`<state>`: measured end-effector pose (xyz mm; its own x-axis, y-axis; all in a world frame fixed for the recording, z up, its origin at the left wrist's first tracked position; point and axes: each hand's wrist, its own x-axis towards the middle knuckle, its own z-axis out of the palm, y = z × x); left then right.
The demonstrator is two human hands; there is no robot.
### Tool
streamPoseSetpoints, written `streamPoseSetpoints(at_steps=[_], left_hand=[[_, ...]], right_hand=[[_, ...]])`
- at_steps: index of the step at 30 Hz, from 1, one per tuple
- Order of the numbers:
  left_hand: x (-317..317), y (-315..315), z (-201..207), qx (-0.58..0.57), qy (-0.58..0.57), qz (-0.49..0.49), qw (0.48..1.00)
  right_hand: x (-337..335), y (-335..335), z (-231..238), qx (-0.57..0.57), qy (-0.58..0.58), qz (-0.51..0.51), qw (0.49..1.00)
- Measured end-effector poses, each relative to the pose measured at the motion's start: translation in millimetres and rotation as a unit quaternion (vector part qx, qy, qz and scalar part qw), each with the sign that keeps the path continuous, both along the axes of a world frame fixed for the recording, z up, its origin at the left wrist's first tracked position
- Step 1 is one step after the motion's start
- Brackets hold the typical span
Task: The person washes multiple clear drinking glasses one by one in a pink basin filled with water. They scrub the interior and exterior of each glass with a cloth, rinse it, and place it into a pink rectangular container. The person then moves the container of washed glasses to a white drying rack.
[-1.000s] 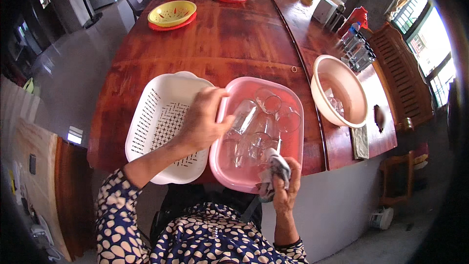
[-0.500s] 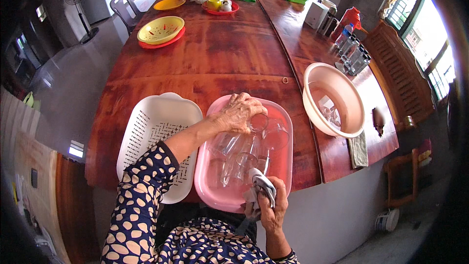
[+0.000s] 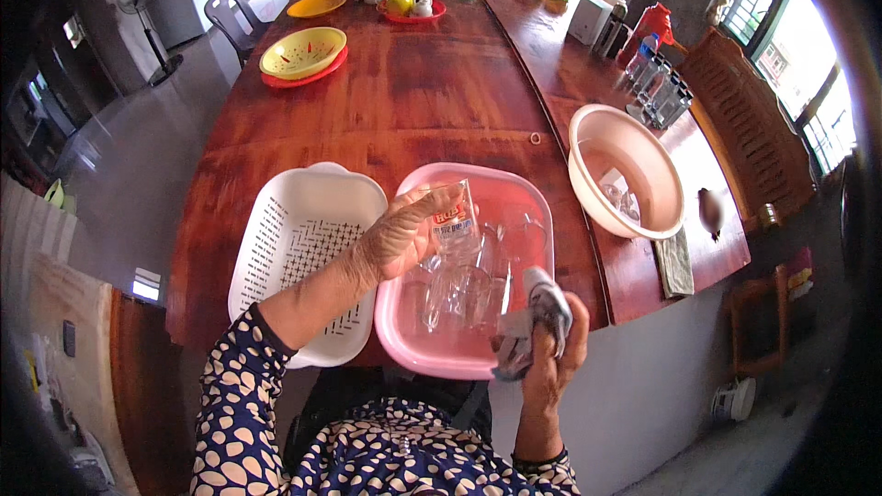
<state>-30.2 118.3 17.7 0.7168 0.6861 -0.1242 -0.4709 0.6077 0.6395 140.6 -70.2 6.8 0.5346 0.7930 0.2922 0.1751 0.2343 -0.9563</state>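
My left hand [image 3: 404,237] is closed round a clear drinking glass [image 3: 456,225] with red and blue print, lifted above the pink basin [image 3: 537,308]. Several more clear glasses [image 3: 459,294] lie in that basin. A grey cloth [image 3: 542,312] is bunched in my right hand [image 3: 559,354], near the basin's front right corner. The white slotted basket [image 3: 276,257] stands directly left of the basin, under my left forearm.
On the right stands a round pale pink tub [image 3: 588,165] with glassware inside. A folded cloth [image 3: 675,266] hangs near the table's edge. Farther off are a yellow colander [image 3: 303,53] on a red plate and several glass jars [image 3: 663,92].
My left hand has lifted a glass out of the pink basin and drawn it nearer and left. My right hand has shifted right and slightly up with the cloth.
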Motion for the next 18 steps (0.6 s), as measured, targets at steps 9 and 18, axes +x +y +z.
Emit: streamPoseSetpoints(at_steps=[9,18], left_hand=[[-3.9,-45.2,41.0,0.359,0.475,-0.060,0.801],[7.5,-44.3,91.7,0.575,0.670,-0.103,0.459]], right_hand=[[16.9,-14.2,6.8,0.053,-0.027,-0.046,0.997],[20.8,-29.2,4.5,0.051,0.037,-0.060,0.996]])
